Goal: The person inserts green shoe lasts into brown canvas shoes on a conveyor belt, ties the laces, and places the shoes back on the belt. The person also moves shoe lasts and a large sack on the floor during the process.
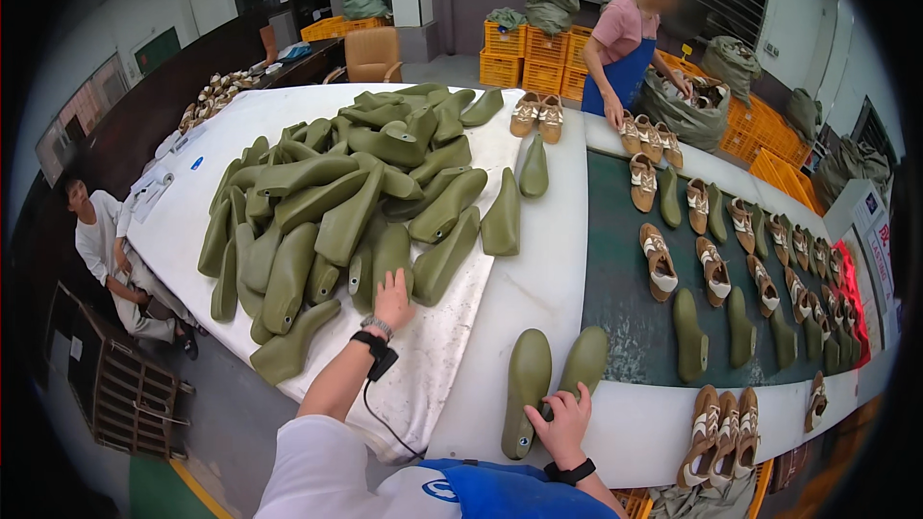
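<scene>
My left hand (392, 304) rests on the near edge of a heap of green shoe lasts, fingers stretched over the lower end of one shoe last (390, 252). On the white table edge, my right hand (565, 421) has its fingers and thumb around the heel end of a green shoe last (586, 359). Beside it, a second green shoe last (528, 380) lies sole up, close to my right thumb. Part of the last under my right palm is hidden. Both wrists carry black bands, and a cable runs from the left one.
A green conveyor belt (625, 327) on my right carries rows of brown-and-white sneakers (658, 261) and lasts. Several sneakers (723, 432) stand on its near ledge. Across it, a person in a blue apron (620, 67) handles shoes. Another person (120, 250) sits at left. Orange crates (543, 48) stand behind.
</scene>
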`<action>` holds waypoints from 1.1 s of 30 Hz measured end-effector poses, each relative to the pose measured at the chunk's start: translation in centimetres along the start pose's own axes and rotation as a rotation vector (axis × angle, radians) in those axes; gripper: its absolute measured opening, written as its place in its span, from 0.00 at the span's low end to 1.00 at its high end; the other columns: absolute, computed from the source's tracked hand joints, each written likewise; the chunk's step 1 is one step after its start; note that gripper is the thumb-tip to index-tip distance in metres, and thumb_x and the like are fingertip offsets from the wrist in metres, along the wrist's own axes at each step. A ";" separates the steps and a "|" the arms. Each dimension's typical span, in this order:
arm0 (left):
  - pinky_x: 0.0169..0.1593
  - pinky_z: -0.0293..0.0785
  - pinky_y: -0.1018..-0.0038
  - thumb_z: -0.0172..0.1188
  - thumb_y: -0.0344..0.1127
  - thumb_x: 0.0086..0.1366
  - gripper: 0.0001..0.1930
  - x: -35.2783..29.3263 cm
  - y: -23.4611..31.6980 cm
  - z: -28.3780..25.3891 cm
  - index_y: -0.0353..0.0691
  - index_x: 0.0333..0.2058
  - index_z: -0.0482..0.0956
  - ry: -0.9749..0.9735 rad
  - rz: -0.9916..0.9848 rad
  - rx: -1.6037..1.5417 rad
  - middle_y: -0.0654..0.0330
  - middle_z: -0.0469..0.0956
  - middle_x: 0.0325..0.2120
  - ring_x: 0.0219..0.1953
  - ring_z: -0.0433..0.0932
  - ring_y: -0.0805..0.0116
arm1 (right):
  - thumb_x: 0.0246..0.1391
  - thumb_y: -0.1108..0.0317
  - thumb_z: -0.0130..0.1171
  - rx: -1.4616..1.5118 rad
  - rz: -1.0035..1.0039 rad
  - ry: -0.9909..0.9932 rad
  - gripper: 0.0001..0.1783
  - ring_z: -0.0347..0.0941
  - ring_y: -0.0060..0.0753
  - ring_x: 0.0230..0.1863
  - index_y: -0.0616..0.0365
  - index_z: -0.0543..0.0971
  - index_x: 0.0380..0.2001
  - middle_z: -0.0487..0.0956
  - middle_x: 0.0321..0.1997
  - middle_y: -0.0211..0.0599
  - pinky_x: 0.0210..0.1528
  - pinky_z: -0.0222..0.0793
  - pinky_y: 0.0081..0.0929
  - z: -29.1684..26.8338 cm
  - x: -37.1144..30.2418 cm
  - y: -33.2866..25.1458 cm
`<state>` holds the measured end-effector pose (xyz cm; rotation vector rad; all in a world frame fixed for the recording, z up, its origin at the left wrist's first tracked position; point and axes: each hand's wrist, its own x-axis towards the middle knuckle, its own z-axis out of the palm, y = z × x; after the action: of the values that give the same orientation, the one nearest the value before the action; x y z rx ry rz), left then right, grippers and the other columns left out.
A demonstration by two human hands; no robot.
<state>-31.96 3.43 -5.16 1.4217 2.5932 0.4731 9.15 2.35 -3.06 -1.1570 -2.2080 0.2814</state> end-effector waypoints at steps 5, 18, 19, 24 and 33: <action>0.42 0.74 0.60 0.61 0.32 0.47 0.47 -7.2 1.3 -0.7 0.34 0.64 0.45 -0.159 -0.104 -0.451 0.40 0.77 0.35 0.37 0.78 0.45 | 0.35 0.56 0.71 0.001 0.016 -0.029 0.16 0.60 0.58 0.56 0.55 0.80 0.24 0.76 0.36 0.34 0.57 0.57 0.52 0.1 0.2 -0.2; 0.47 0.75 0.67 0.58 0.35 0.61 0.22 -8.0 4.2 -1.5 0.26 0.49 0.68 -0.215 -0.233 -0.904 0.46 0.77 0.43 0.43 0.79 0.57 | 0.35 0.52 0.71 0.008 0.016 -0.034 0.19 0.60 0.58 0.55 0.55 0.80 0.24 0.75 0.35 0.33 0.56 0.55 0.55 0.7 0.4 0.2; 0.48 0.75 0.68 0.57 0.34 0.62 0.21 -7.8 3.7 -2.6 0.26 0.50 0.68 -0.309 -0.292 -1.193 0.48 0.76 0.45 0.44 0.78 0.60 | 0.35 0.53 0.71 0.009 0.019 -0.041 0.18 0.60 0.58 0.55 0.55 0.80 0.24 0.75 0.36 0.33 0.56 0.56 0.54 0.7 0.5 0.2; 0.53 0.73 0.69 0.54 0.35 0.66 0.19 -6.7 5.3 -5.2 0.29 0.51 0.69 -0.514 -0.438 -1.828 0.51 0.75 0.48 0.47 0.77 0.63 | 0.36 0.50 0.70 0.021 0.023 -0.041 0.19 0.61 0.57 0.54 0.54 0.80 0.24 0.75 0.34 0.34 0.55 0.54 0.57 1.0 0.7 0.0; 0.52 0.71 0.65 0.51 0.35 0.67 0.14 19.0 11.1 -3.6 0.39 0.50 0.70 -0.255 -0.220 -1.915 0.55 0.76 0.45 0.48 0.75 0.65 | 0.34 0.53 0.71 -0.010 0.022 -0.067 0.19 0.60 0.60 0.54 0.54 0.80 0.25 0.75 0.35 0.33 0.54 0.58 0.54 0.8 1.1 0.1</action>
<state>-34.42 24.26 2.41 0.3422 0.9400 1.7470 8.24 3.37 -3.27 -1.1940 -2.2582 0.3238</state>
